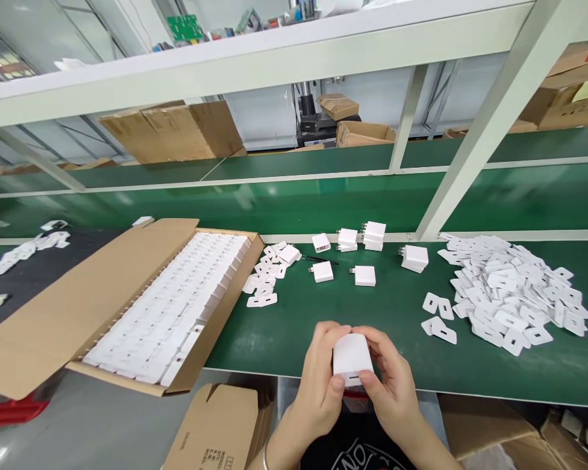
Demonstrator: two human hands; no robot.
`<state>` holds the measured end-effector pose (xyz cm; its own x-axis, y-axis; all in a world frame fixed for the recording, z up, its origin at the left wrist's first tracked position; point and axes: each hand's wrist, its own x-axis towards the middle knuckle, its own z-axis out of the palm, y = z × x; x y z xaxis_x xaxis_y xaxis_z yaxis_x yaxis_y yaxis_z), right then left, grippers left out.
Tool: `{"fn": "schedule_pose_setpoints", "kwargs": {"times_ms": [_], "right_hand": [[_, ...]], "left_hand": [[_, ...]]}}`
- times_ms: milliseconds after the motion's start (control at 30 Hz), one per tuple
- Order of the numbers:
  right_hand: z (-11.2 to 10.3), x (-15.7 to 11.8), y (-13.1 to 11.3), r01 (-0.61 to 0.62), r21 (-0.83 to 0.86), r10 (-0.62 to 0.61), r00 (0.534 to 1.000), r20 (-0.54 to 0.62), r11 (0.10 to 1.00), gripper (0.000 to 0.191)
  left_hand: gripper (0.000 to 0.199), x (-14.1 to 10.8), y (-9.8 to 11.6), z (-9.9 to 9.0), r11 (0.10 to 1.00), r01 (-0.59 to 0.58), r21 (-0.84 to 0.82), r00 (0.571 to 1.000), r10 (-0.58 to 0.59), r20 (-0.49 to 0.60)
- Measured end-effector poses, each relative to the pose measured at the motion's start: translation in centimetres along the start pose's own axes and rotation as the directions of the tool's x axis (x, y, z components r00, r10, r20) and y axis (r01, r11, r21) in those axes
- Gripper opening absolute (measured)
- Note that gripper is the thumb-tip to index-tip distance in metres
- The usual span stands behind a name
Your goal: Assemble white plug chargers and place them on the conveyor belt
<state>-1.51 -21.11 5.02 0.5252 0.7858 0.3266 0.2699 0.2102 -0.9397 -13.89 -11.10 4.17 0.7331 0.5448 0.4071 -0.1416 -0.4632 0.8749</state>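
Between my two hands is a white charger (353, 356) with a dark slot in the end facing me. My left hand (318, 372) wraps its left side, thumb near the slotted end. From the right, my right hand (389, 378) grips it, with the thumb beside the slot. The charger is above the front edge of the green table (382, 313). Beyond my hands lie several white chargers, among them one with a metal plug (365, 275) and another (322, 271) near a thin black tool (321, 260). A stacked pair of chargers (414, 258) stands farther right.
An open carton (225, 307) packed with rows of white chargers is at left. Loose white slotted plates form a small pile (262, 284) beside it and a large pile (512, 287) at right. A slanted white post (485, 124) rises behind; cardboard boxes (220, 418) stand below.
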Motion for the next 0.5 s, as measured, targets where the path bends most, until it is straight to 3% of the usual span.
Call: {"fn": "schedule_pose_setpoints", "kwargs": {"times_ms": [200, 267, 367, 500], "right_hand": [[0.2, -0.5, 0.0, 0.007, 0.009, -0.007, 1.000, 0.030, 1.000, 0.057], [0.3, -0.7, 0.1, -0.003, -0.004, 0.003, 0.999, 0.037, 1.000, 0.052], [0.5, -0.8, 0.2, -0.013, -0.023, 0.013, 1.000, 0.017, 1.000, 0.040], [0.5, -0.7, 0.3, -0.048, 0.017, 0.049, 0.999, -0.010, 0.999, 0.038]], "left_hand": [[0.034, -0.2, -0.3, 0.3, 0.990, -0.042, -0.133, 0.999, 0.038, -0.033], [0.033, -0.3, -0.4, 0.4, 0.988, -0.060, -0.144, 0.997, 0.053, -0.052], [0.035, -0.7, -0.7, 0.6, 0.985, -0.052, -0.166, 0.997, 0.042, -0.067], [0.050, -1.2, -0.9, 0.6, 0.969, 0.061, -0.238, 0.998, -0.058, 0.019]]}}
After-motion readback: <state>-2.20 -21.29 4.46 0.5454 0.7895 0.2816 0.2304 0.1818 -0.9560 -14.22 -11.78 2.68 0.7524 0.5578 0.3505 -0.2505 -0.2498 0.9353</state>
